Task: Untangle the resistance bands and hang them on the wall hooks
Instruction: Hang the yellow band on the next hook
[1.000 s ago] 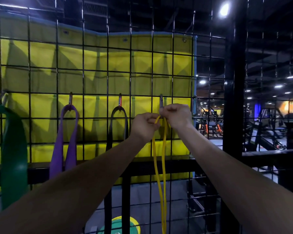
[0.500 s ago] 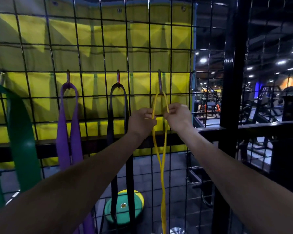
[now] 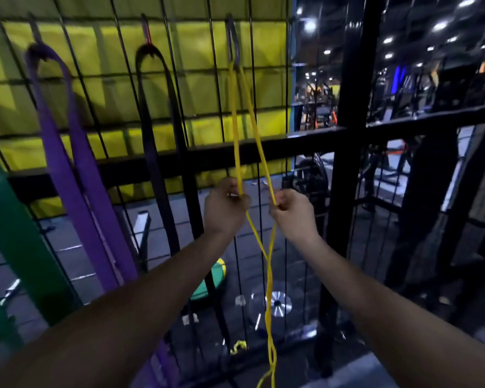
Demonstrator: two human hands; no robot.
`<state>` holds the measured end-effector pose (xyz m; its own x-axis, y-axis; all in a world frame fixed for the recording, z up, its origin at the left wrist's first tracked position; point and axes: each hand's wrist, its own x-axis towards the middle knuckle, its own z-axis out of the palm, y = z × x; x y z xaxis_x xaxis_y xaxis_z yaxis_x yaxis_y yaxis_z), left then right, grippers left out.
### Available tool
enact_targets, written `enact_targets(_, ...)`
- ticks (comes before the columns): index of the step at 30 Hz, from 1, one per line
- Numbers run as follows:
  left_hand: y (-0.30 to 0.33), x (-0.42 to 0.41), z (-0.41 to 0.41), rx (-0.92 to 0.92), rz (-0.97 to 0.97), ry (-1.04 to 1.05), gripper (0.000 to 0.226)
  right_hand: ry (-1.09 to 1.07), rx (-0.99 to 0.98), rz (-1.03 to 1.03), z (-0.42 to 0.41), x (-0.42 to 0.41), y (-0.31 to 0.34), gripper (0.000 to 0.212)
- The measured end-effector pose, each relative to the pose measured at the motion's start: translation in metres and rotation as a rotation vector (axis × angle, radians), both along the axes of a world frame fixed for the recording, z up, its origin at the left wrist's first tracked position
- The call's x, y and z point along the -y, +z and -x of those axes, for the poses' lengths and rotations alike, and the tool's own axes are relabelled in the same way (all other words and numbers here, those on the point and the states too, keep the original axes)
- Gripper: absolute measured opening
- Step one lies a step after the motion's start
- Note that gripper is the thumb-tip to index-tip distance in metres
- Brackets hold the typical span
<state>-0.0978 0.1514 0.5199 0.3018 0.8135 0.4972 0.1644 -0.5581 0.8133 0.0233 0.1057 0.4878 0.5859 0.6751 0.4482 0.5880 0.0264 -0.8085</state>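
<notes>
Close before me, my left hand and right hand each pinch one strand of the thin yellow band, fingers curled tight around the smooth rubber. Below my grip the strands twist together; above, they rise to a metal hook on the wire grid. Farther left hang flat black and purple bands.

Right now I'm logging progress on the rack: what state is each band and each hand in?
yellow band: hung on a hook, strands twisted below the hands
purple band: hanging on its hook
black band: hanging on its hook
green band: hanging, top out of view
left hand: grips one yellow strand
right hand: pinches the other strand
</notes>
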Motion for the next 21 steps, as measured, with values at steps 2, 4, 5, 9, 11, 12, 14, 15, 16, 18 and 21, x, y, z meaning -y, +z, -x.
enact_targets(2, -0.029, -0.005, -0.002, -0.066, -0.026, -0.016, 0.013, -0.003, -0.019, 0.062, 0.002, 0.006, -0.028, 0.008)
enact_targets(4, -0.064, -0.008, -0.002, -0.197, -0.01, 0.035, 0.009, 0.02, -0.036, 0.13, 0.003, 0.012, -0.058, 0.014)
enact_targets(5, -0.08, -0.008, -0.001, -0.197, 0.012, 0.005, 0.009, 0.027, -0.044, 0.171, 0.004, 0.015, -0.073, 0.013)
enact_targets(9, -0.15, -0.006, 0.003, -0.302, 0.127, -0.006, 0.012, -0.015, -0.107, 0.308, 0.005, 0.022, -0.137, 0.013)
enact_targets(11, -0.179, -0.004, 0.004, -0.338, 0.16, -0.021, 0.013, -0.054, -0.146, 0.342, 0.006, 0.027, -0.166, 0.008)
enact_targets(12, -0.19, -0.002, 0.004, -0.357, 0.149, -0.036, 0.016, -0.061, -0.157, 0.353, 0.008, 0.03, -0.178, 0.006)
enact_targets(14, -0.211, 0.003, 0.003, -0.39, 0.174, -0.061, 0.017, -0.057, -0.175, 0.381, 0.012, 0.035, -0.2, 0.004)
enact_targets(15, -0.222, 0.005, 0.002, -0.404, 0.211, -0.068, 0.014, -0.048, -0.182, 0.406, 0.013, 0.037, -0.211, 0.002)
enact_targets(16, -0.233, 0.007, 0.002, -0.423, 0.243, -0.067, 0.013, -0.045, -0.181, 0.439, 0.015, 0.039, -0.22, 0.007)
enact_targets(18, -0.258, 0.012, 0.005, -0.47, 0.303, -0.063, 0.011, -0.039, -0.179, 0.519, 0.016, 0.043, -0.24, 0.013)
enact_targets(21, -0.294, 0.019, 0.015, -0.477, 0.402, -0.065, 0.011, -0.051, -0.204, 0.618, 0.014, 0.051, -0.273, 0.015)
